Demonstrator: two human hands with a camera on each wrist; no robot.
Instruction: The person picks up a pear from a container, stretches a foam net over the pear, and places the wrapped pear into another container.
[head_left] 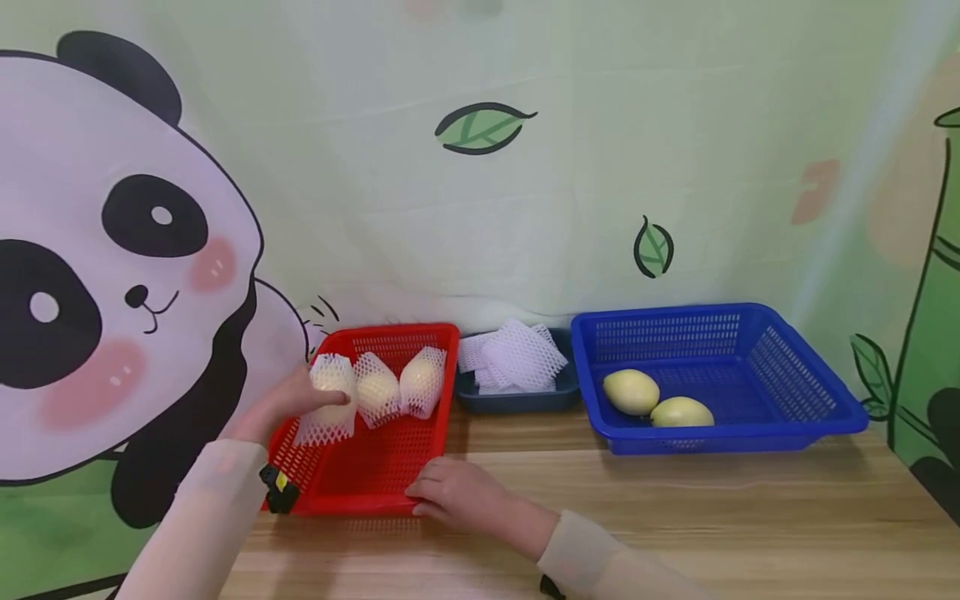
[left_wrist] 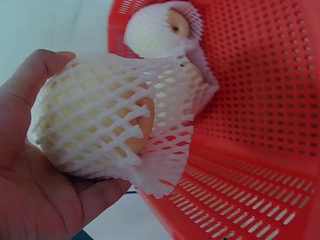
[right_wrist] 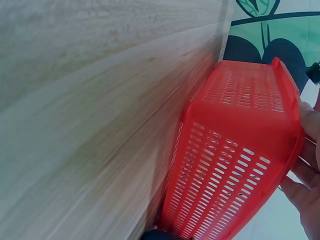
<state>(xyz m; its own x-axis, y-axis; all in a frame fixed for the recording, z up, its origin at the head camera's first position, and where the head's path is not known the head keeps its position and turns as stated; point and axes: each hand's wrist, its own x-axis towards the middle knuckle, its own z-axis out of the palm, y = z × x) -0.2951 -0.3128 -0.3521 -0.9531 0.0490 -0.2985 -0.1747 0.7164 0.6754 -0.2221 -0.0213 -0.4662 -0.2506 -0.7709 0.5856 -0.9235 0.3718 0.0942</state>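
My left hand (head_left: 288, 400) grips a pale yellow oval fruit (left_wrist: 85, 115) in a white foam net, above the left side of the red basket (head_left: 367, 467). In the left wrist view, the net's loose end flares out past the fruit, and the thumb and fingers wrap its sides. Two more netted fruits (head_left: 378, 392) (head_left: 422, 383) lie in the basket's far part. My right hand (head_left: 465, 496) holds the basket's front rim near its right corner. The right wrist view shows its fingers (right_wrist: 297, 192) at the rim of that basket, partly cut off by the frame.
A dark tray (head_left: 517, 403) with a pile of white foam nets (head_left: 517, 358) stands behind, between the baskets. At the right, a blue basket (head_left: 750, 392) holds two bare pale yellow fruits (head_left: 632, 392). A panda-printed cloth (head_left: 525, 233) hangs behind the wooden table (head_left: 675, 500).
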